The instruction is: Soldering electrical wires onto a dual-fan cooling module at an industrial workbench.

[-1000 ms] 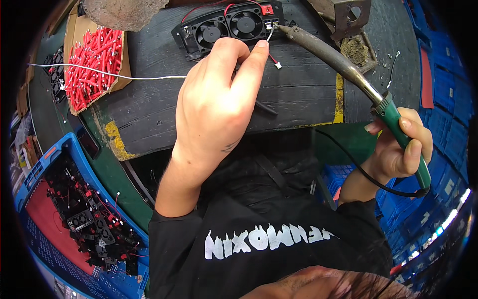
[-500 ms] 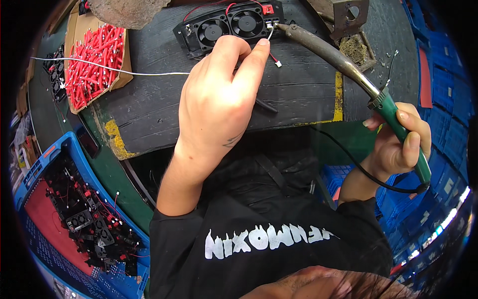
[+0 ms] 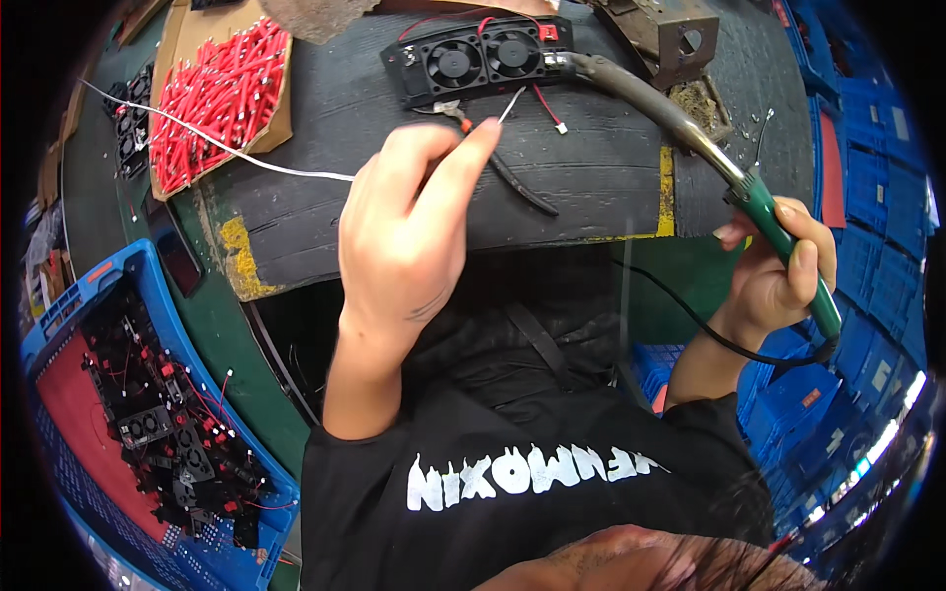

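Note:
My left hand [image 3: 404,227] pinches a thin silvery solder wire [image 3: 251,158] between thumb and forefinger. The wire's short end sticks out past the fingertips, and its long tail trails off to the left. In my right hand [image 3: 788,271] is a soldering iron [image 3: 680,123] with a green handle. The iron's tip meets the right end of a black twin-fan unit [image 3: 455,62], beside a small red part [image 3: 549,33]. From that unit hangs a red lead with a white plug [image 3: 561,128]. A black-handled hand tool [image 3: 522,185] lies partly behind my left hand.
Left on the bench is a cardboard box [image 3: 279,118] of red tube-like pieces. A blue crate [image 3: 148,286] of fan units stands lower left. A metal bracket [image 3: 685,44] and a tray with a sponge-like pad [image 3: 698,103] sit right. The iron's black cord [image 3: 690,320] loops below.
My left hand has drawn back from the fan unit, toward me and left, carrying the solder wire away from the joint. The iron's tip stays at the unit. The hand tool shows more.

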The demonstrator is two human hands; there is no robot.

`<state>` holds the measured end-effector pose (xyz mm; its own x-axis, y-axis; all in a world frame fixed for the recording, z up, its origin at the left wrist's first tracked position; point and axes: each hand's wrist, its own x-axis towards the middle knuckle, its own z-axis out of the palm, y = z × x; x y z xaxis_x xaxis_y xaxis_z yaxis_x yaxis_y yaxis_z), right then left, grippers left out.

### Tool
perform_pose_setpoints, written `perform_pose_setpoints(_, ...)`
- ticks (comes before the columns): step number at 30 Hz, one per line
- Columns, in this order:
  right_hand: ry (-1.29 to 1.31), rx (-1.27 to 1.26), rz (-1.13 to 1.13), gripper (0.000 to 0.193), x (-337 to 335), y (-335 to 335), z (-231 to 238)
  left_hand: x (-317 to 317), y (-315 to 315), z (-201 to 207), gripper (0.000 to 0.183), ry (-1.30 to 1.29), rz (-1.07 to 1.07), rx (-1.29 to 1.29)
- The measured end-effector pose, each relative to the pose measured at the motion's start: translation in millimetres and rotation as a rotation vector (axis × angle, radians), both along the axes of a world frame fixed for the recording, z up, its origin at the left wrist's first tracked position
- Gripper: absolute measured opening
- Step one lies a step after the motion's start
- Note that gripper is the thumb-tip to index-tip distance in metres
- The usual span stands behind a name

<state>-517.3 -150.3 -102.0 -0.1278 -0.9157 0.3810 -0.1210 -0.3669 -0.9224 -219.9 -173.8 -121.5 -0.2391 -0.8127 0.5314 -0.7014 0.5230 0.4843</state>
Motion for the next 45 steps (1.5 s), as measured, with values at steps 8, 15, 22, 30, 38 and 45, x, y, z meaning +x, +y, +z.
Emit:
perform_pose_setpoints(8,-0.213,0.050,-0.171,0.040,-15,23,-16,77,59,-2,0.033,-0.104,0.118,0.164)
perform_pose_setpoints(15,-0.308,0.169,-0.202,0.042,-19,27,-33,131,67,29,0.021,-0.231,0.308,0.210)
perform_pose_setpoints(22,-0.278,0.153,-0.261,0.044,-12,27,-33,159,44,32,0.017,-0.166,0.188,0.499)
perform_pose_setpoints(30,-0.268,0.151,-0.273,0.044,-10,29,-29,127,-37,37,0.014,-0.059,0.474,0.013)
perform_pose_setpoints(38,-0.284,0.112,-0.243,0.042,-6,31,-25,130,-51,26,0.018,-0.176,0.504,0.067)
perform_pose_setpoints(45,-0.316,0.139,-0.229,0.042,-9,29,-27,110,-25,41,0.007,0.423,0.460,0.325)
